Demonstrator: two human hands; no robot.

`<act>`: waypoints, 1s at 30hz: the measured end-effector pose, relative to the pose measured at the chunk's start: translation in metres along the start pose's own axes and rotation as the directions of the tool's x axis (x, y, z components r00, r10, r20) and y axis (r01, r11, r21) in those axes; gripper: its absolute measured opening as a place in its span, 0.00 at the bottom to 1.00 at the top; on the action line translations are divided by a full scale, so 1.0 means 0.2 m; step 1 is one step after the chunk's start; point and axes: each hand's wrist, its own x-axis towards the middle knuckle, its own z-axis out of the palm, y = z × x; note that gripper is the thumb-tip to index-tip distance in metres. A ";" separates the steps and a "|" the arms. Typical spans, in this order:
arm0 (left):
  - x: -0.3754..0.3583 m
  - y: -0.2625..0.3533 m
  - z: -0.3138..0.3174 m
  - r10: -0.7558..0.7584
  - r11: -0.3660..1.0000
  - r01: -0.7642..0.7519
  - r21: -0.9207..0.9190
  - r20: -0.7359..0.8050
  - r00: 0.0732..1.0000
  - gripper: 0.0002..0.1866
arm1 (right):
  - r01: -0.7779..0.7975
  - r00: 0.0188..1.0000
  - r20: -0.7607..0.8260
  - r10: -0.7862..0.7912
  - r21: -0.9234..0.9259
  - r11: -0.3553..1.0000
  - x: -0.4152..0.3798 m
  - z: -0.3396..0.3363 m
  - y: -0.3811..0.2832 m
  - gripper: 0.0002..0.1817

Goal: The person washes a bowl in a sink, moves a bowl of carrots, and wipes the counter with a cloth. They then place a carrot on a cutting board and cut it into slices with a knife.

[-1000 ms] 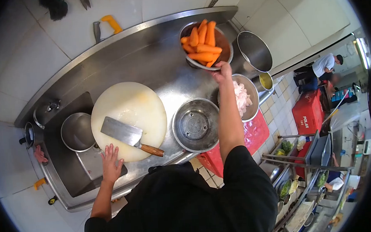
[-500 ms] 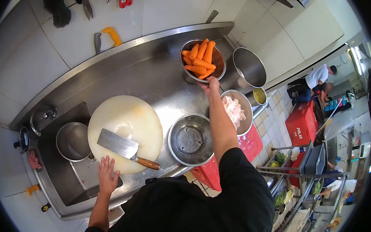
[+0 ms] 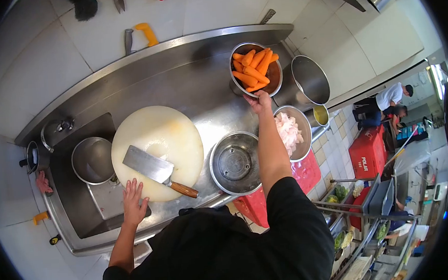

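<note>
At the far side of the steel counter, my right hand (image 3: 259, 102) grips the near rim of a metal bowl (image 3: 277, 81) heaped with orange carrots (image 3: 254, 70). My left hand (image 3: 133, 201) rests with fingers spread on the near left edge of a round white cutting board (image 3: 182, 127). On that board lies a cleaver (image 3: 148, 164), its wooden handle pointing toward my body. An empty-looking metal colander (image 3: 234, 163) stands beside my right forearm. Beyond the forearm, another bowl (image 3: 306, 144) holds pale raw meat pieces (image 3: 288, 132).
A deep steel pot (image 3: 310, 80) and a small container of yellowish liquid (image 3: 320, 115) stand at the right end. At left, a metal pot (image 3: 92, 161) sits in the sink (image 3: 80, 215). Two people (image 3: 388, 98) are in the background near a red cooler (image 3: 367, 154).
The whole view has shifted slightly. The carrots lie at a somewhat different angle in the bowl, still held by my right hand. My left hand stays at the board's edge.
</note>
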 end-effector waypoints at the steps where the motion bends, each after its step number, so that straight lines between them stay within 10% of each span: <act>1: 0.00 0.01 -0.01 -0.005 1.000 0.006 -0.008 0.011 1.000 0.33 | 0.011 1.000 -0.016 -0.011 -0.006 1.000 -0.03 0.03 0.00 0.21; 10: 0.01 -0.02 0.02 0.047 0.999 -0.047 0.018 -0.025 0.999 0.33 | 0.014 0.993 0.116 -0.001 -0.115 0.993 -0.03 -0.12 0.10 0.20; 20: 0.01 -0.01 0.02 0.015 1.000 -0.015 0.005 0.010 1.000 0.34 | -0.025 0.990 0.138 -0.004 0.206 0.978 -0.35 0.05 -0.01 0.26; 30: -0.01 -0.03 0.00 0.128 0.992 -0.127 0.026 -0.063 0.990 0.24 | 0.222 0.974 0.034 -0.226 0.085 0.971 -1.49 -0.60 -0.10 0.19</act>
